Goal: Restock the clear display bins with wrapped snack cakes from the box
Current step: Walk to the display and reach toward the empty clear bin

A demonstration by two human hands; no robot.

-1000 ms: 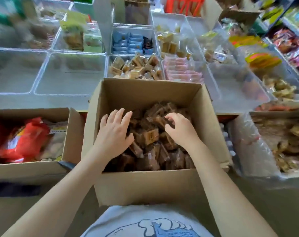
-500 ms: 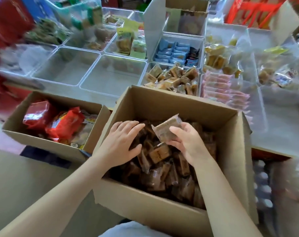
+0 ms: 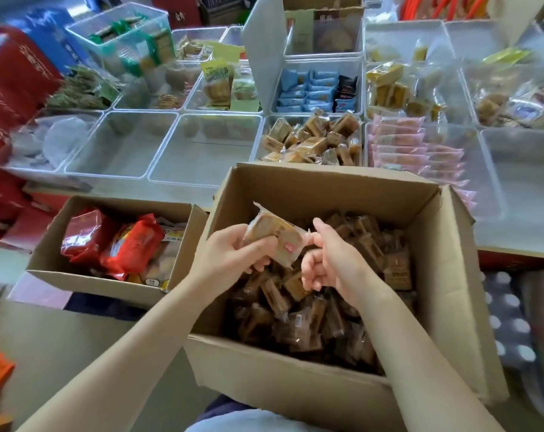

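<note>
Half a second back my right hand [image 3: 330, 263] was lifting one wrapped snack cake [image 3: 275, 236] off the pile while my left lay flat on the cakes; now the cake has passed over to my left hand [image 3: 233, 255], which has come up off the pile. Left fingers [image 3: 258, 244] are curled round the cake from below and the thumb presses its near side, so the cake sits tilted above the left part of the big cardboard box [image 3: 326, 194]. On the right, thumb and forefinger pinch the crimped clear end of the same wrapper, and the other fingers are curled into the palm. Below both hands the box is well filled with more brown cakes in clear wrappers [image 3: 323, 316]. Just beyond the far wall of the box stands a clear bin [image 3: 311, 140] already heaped with the same kind of cake. To its left I see two clear bins [image 3: 161, 148] side by side with bare bottoms, and to its right a bin of pink wrapped packs [image 3: 411, 149]. Behind the cake bin is one with blue packs [image 3: 311, 90]. A smaller cardboard box [image 3: 108, 244] stands just beside the big one on my left, holding red snack bags [image 3: 112, 241]. Other bins farther back are too blurred for me to tell their contents.
</note>
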